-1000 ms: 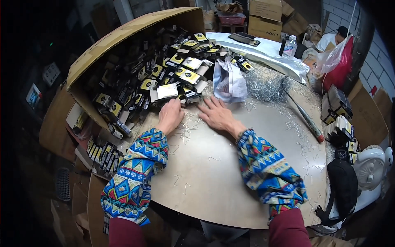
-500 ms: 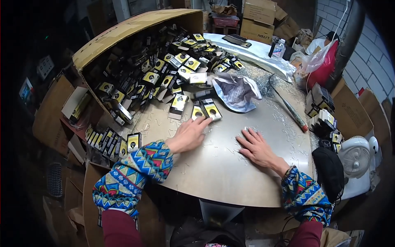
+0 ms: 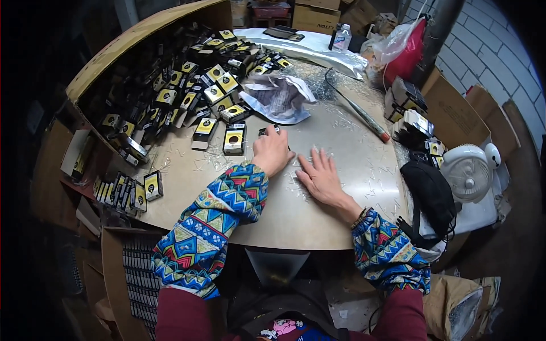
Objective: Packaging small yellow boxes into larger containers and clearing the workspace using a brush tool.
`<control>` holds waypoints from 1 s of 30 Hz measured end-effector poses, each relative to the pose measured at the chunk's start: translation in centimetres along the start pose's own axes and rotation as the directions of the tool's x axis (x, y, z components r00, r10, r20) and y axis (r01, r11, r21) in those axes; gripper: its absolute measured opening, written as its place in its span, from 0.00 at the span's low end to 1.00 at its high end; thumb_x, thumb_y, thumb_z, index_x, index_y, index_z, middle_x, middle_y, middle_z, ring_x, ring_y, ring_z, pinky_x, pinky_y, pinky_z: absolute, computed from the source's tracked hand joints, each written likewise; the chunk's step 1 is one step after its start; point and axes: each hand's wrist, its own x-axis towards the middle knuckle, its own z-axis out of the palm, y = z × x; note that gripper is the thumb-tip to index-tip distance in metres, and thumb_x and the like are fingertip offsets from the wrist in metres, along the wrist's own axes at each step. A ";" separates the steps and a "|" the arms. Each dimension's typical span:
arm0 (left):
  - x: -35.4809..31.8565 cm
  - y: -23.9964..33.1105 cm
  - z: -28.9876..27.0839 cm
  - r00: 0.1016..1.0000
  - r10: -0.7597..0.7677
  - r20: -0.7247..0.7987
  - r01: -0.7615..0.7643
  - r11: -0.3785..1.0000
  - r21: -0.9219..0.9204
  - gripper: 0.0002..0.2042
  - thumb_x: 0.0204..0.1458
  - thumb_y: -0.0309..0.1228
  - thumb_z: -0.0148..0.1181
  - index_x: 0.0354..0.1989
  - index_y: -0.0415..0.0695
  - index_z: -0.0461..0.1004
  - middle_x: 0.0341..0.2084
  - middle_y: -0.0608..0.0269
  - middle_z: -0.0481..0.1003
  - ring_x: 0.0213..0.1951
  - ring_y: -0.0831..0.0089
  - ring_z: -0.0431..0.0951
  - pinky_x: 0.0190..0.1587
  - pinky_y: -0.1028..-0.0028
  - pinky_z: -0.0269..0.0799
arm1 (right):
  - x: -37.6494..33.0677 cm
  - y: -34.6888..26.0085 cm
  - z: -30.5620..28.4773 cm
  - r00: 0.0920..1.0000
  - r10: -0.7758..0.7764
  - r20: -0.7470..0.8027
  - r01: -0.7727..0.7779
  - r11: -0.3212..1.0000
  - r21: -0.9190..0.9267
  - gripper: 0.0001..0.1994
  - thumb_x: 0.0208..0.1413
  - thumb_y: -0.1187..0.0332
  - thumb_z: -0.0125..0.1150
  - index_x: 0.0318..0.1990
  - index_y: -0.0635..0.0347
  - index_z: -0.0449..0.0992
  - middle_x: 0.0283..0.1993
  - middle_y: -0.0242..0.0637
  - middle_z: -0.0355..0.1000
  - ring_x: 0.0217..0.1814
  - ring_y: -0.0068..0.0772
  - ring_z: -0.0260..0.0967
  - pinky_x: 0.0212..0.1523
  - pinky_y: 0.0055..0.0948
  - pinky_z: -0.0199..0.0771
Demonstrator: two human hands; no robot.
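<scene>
My left hand (image 3: 272, 152) is closed over a small black-and-yellow box (image 3: 263, 131) on the metal-topped table (image 3: 284, 224). Most of that box is hidden under the fingers. Just left of the hand lies another such box (image 3: 234, 138), yellow and white face up, with a third box (image 3: 205, 134) beside it. My right hand (image 3: 323, 177) rests on the tabletop, palm down and fingers spread, holding nothing. Thin clear slivers (image 3: 293, 190) lie scattered round both hands. Beyond the left hand sits a crumpled, open paper-like bag (image 3: 278, 99).
A large tipped carton (image 3: 77, 91) spills many small boxes (image 3: 165, 96) onto the table's left. A row of boxes (image 3: 122, 190) lines the left edge. On the right are a long tool with an orange-red end (image 3: 364, 116), stacked boxes (image 3: 406, 102), a black pouch (image 3: 429, 193) and a white fan (image 3: 469, 173).
The view has shifted, so the table appears farther left and higher. My left hand has moved right with one box, apart from the box it lay beside. The right hand stays flat.
</scene>
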 end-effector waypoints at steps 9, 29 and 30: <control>-1.5 -2.1 0.2 0.994 0.103 -0.030 -0.102 0.995 0.017 0.18 0.53 0.36 0.54 0.51 0.45 0.64 0.43 0.42 0.72 0.49 0.43 0.72 0.46 0.49 0.67 | -5.4 -2.1 0.3 0.969 -0.211 -0.129 0.242 0.918 0.314 0.22 0.65 0.64 0.48 0.62 0.67 0.63 0.68 0.55 0.57 0.72 0.52 0.50 0.70 0.49 0.50; -37.6 -1.2 9.4 0.653 -0.257 0.712 0.711 -0.118 -0.694 0.14 0.59 0.29 0.53 0.53 0.40 0.72 0.38 0.68 0.75 0.41 0.81 0.73 0.43 0.82 0.67 | -10.6 -11.9 2.7 0.962 -0.222 -0.160 0.234 0.970 0.059 0.26 0.66 0.60 0.45 0.63 0.75 0.58 0.68 0.61 0.53 0.74 0.57 0.45 0.71 0.50 0.44; -37.5 -0.6 10.1 0.674 -0.209 0.709 0.708 -0.093 -0.700 0.13 0.57 0.27 0.54 0.50 0.40 0.74 0.37 0.69 0.75 0.40 0.82 0.72 0.40 0.82 0.66 | -11.5 -12.7 2.7 0.966 -0.202 -0.159 0.217 0.973 0.079 0.27 0.65 0.61 0.46 0.62 0.77 0.57 0.68 0.64 0.52 0.74 0.60 0.44 0.71 0.51 0.44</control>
